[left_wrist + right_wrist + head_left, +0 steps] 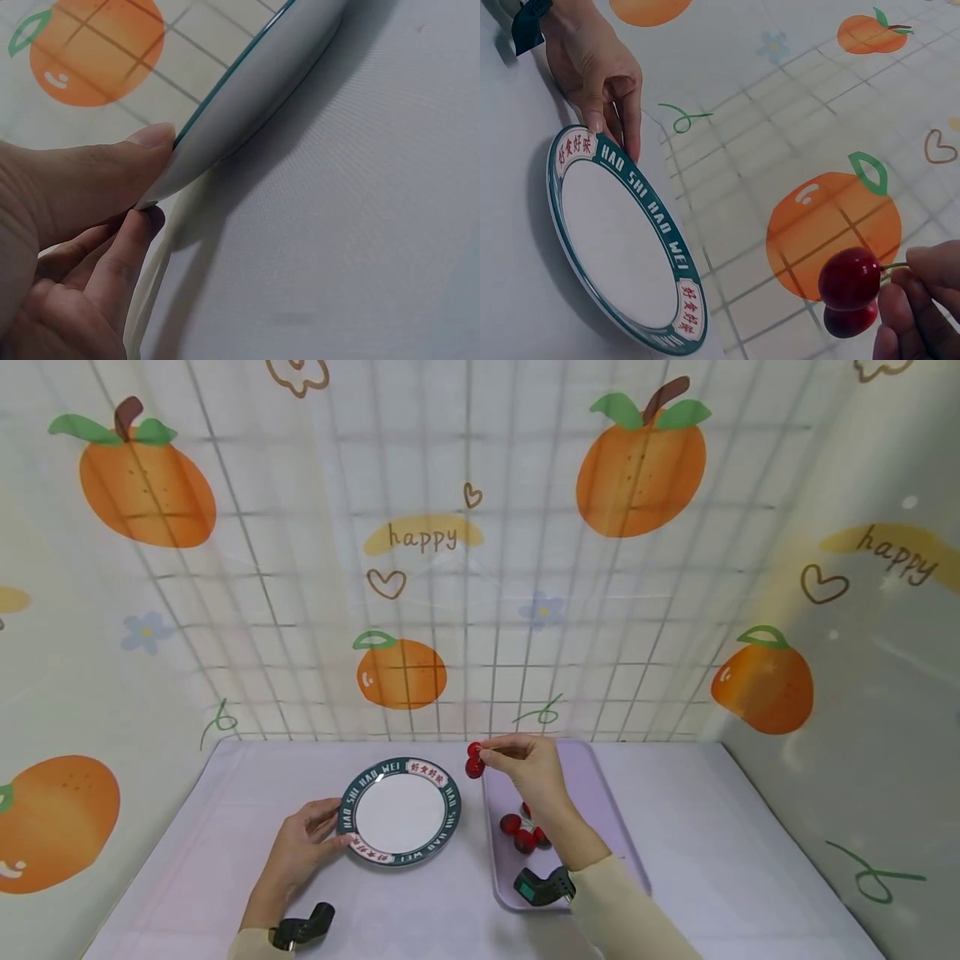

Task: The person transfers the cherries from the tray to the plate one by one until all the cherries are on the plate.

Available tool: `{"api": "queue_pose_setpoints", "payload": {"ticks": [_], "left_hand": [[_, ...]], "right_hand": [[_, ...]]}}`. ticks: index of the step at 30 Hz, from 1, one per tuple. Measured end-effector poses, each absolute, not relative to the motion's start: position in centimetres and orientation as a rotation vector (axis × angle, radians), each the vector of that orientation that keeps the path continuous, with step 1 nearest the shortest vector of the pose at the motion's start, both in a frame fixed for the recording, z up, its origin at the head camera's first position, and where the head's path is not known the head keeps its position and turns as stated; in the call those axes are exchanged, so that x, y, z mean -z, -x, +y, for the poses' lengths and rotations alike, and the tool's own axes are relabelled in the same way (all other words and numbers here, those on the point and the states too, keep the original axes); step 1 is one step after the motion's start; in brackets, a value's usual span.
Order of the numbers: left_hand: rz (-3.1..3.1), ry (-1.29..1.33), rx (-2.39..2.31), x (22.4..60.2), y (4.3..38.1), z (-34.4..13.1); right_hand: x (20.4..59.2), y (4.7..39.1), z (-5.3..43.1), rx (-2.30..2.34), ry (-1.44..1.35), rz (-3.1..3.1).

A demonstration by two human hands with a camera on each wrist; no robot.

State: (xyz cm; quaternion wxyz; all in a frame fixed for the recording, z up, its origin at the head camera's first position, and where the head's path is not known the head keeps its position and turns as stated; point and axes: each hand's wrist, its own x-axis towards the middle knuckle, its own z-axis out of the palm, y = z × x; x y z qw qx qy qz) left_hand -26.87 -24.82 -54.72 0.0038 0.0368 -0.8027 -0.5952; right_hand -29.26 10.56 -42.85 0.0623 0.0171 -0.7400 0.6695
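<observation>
My left hand (303, 847) pinches the left rim of a white plate (400, 812) with a dark green lettered border, thumb on top and fingers under the edge, as the left wrist view shows. Two red cherries (849, 276) hang by their green stems from the thumb and fingertips of my right hand (534, 774). That hand is raised over the left edge of a purple tray (607, 827), with the cherries between plate and tray. More dark red cherries (525, 841) lie in the tray, partly hidden behind the right wrist.
A pale tabletop (705, 843) carries plate and tray. Behind it and at both sides hangs a white curtain (465, 610) printed with oranges, a wire grid showing through it. Each wrist wears a black camera mount (303, 927).
</observation>
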Motion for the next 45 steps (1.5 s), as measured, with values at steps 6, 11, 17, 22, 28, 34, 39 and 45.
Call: {"api": "queue_pose_setpoints", "payload": {"ticks": [6,11,17,22,28,34,39,45], "left_hand": [[-2.510,-0.057,1.871,54.9,27.0,-25.0],[-2.513,-0.037,1.864,55.2,27.1,-25.0],[-2.499,-0.020,1.863,55.0,27.1,-24.7],[-2.482,-0.034,1.874,55.3,27.2,-24.6],[-2.448,-0.078,1.939,55.3,27.1,-24.6],[-2.462,-0.076,1.921,55.3,27.3,-25.0],[-2.480,-0.049,1.895,55.2,27.5,-25.2],[-2.480,-0.069,1.894,55.2,27.5,-25.4]], "right_hand": [[43.3,29.5,8.7,-2.067,-0.090,-2.243],[44.0,29.5,7.3,-2.041,-0.110,-2.273],[45.6,30.0,6.2,-2.019,-0.089,-2.332],[46.9,30.2,5.5,-1.974,-0.053,-2.390],[48.4,30.6,4.8,-1.980,-0.053,-2.412],[49.2,30.9,4.3,-2.000,-0.096,-2.428],[49.5,31.0,4.0,-1.950,-0.065,-2.468],[50.1,31.2,3.8,-1.928,-0.025,-2.511]]}}
